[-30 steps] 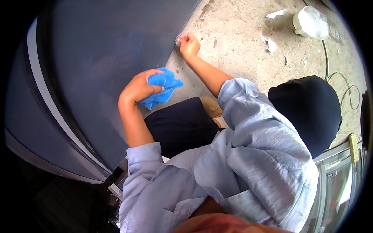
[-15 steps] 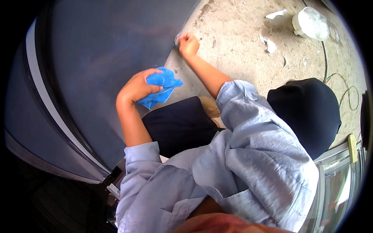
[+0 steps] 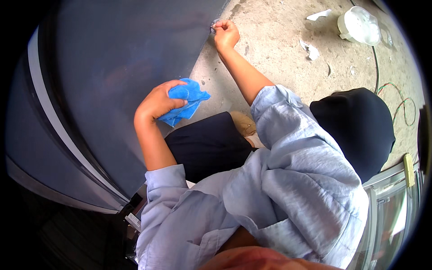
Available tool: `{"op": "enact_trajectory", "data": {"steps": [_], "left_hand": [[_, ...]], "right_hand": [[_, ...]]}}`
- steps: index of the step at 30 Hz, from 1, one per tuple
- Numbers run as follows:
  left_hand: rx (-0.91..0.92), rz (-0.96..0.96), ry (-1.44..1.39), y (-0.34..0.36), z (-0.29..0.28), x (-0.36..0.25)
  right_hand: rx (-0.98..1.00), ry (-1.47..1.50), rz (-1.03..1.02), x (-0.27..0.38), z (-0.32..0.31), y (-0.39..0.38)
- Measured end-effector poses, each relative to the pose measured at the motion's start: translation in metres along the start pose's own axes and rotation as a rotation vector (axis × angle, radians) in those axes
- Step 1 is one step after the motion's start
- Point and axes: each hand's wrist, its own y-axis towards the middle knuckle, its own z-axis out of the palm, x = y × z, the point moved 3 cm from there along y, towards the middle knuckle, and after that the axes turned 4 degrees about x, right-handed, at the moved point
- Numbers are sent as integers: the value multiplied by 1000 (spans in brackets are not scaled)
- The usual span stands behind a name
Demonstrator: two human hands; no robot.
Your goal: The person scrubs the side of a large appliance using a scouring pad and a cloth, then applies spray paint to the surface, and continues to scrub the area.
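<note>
Bunching a soft blue cloth [image 3: 185,105] in closed fingers, the left hand [image 3: 158,102] is pressing it against the smooth dark panel [image 3: 117,85] just beside it. It's looking light and floppy, easiest grabbed by a wad. The right hand [image 3: 226,33] is pinching the panel's edge above gritty concrete [image 3: 279,58].

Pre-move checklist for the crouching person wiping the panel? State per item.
1. Blue cloth gripped: ok, bunched in the near hand.
2. Cloth on the dark panel: cannot tell, it sits at the panel's lower edge.
3. Far hand placed: ok, fingers pinched at the panel's edge further along.
4. What the far hand pinches: cannot tell, too small.
5. Concrete floor tidy: not ok, paper scraps, a white round container and wires lie there, apart from both hands.
</note>
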Motion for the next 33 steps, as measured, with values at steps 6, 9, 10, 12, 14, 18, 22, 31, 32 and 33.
{"op": "enact_trajectory", "data": {"steps": [6, 9, 10, 12, 14, 18, 22, 31, 32, 33], "left_hand": [[-24, 15, 18, -1, 1, -3], [-23, 43, 11, 2, 1, 4], [-20, 40, 15, 4, 1, 6], [-10, 32, 31, 6, 0, 8], [-14, 52, 21, 8, -1, 4], [-15, 29, -26, 2, 2, 7], [-12, 22, -22, -3, 1, 11], [-24, 22, -13, -4, 1, 7], [-20, 32, -10, -3, 0, 8], [-17, 40, -8, -3, -1, 9]], "right_hand": [[192, -193, 126, -19, -1, -55], [66, -136, 40, -18, -3, -18], [17, 15, 96, -8, -1, -5], [48, -158, 55, -7, -1, -20], [112, -278, 35, -18, -3, -46], [155, -172, 142, -16, -4, -36], [48, 21, 101, 14, 0, -9], [46, -126, 62, 11, -3, 1], [21, -50, 88, 20, -3, 10], [-2, 26, 113, 26, -3, 13]]}}
